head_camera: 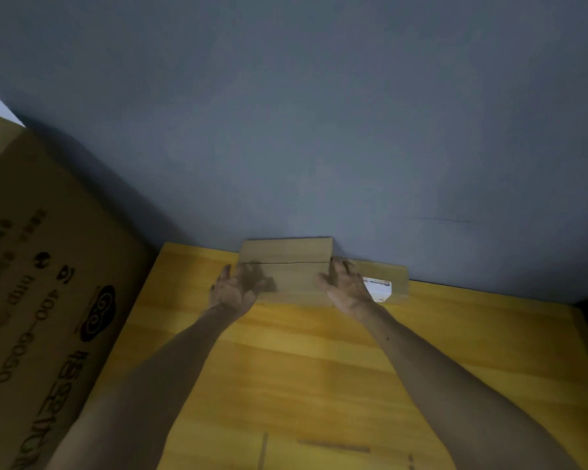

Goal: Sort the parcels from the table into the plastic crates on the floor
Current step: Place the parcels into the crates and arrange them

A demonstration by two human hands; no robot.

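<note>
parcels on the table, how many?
2: plain parcel held between left hand and right hand at the wall; labelled parcel just right of it. Others may be out of frame.

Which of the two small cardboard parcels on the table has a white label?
The low brown cardboard parcel partly behind the right hand; the taller plain cardboard parcel left of it shows none.

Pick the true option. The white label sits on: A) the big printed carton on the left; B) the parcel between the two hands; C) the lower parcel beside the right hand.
C: the white label shows on the lower parcel just past the right hand, while the plain parcel to its left shows bare cardboard.
</note>
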